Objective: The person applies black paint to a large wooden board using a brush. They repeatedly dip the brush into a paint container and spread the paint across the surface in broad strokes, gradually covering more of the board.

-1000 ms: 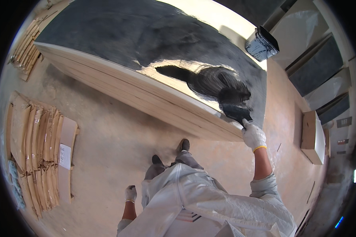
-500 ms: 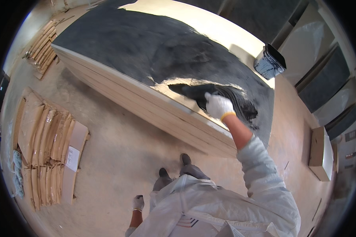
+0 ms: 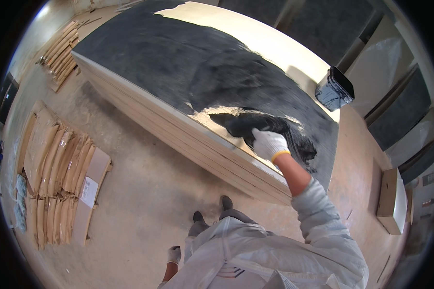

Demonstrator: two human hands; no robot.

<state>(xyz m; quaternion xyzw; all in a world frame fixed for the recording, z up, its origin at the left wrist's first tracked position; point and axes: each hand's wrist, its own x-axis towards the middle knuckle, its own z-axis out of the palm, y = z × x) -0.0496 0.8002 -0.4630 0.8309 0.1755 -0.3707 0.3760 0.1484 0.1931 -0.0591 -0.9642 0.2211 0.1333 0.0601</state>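
My right hand point(image 3: 270, 143), in a white knitted glove with a yellow cuff, is closed over the top panel point(image 3: 275, 45) of a large stack of pale boards. Under its fingers is a glossy, thick black patch point(image 3: 236, 124); whatever the hand grips there blends into the black. Thinner dark coating point(image 3: 164, 62) spreads over most of the panel, leaving bare strips at the far edge and beside my hand. My left hand point(image 3: 174, 254), also gloved, hangs low near my body with curled fingers. Something dark shows at its fingers, too small to name.
A black-smeared bucket point(image 3: 334, 89) stands on the panel's far right corner. Wrapped bundles point(image 3: 58, 159) lie on the floor at left, with another pile point(image 3: 60, 53) behind. A box point(image 3: 392, 202) sits at right. Dark panels point(image 3: 400, 113) lean along the right side.
My right hand remains at the black patch, with a slight shift within it. The whole view has shifted a little, and my left hand sits slightly lower in it.
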